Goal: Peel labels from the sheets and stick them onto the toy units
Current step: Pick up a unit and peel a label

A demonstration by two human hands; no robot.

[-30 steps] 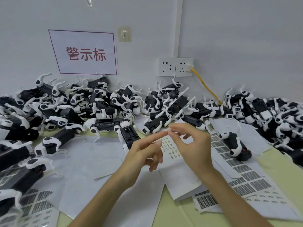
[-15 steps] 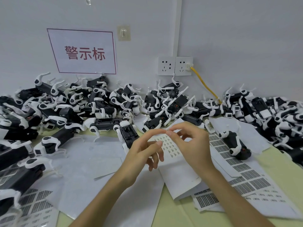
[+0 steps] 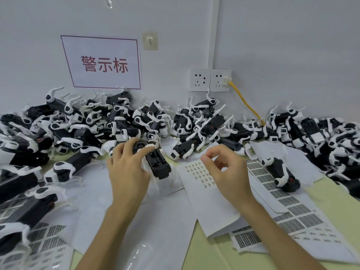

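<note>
Left hand hovering, fingers spread, over black toy dog; right hand pinching, presumably a label, too small to see; worth steadying dog before pressing label flat

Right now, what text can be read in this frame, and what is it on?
"警示标", red characters, on the red-bordered white sign on the wall.
The label sheet in the middle: print too small to read.
The grid-printed label sheets at right and lower left: too small to read.
On the toy units: nothing readable.
</note>
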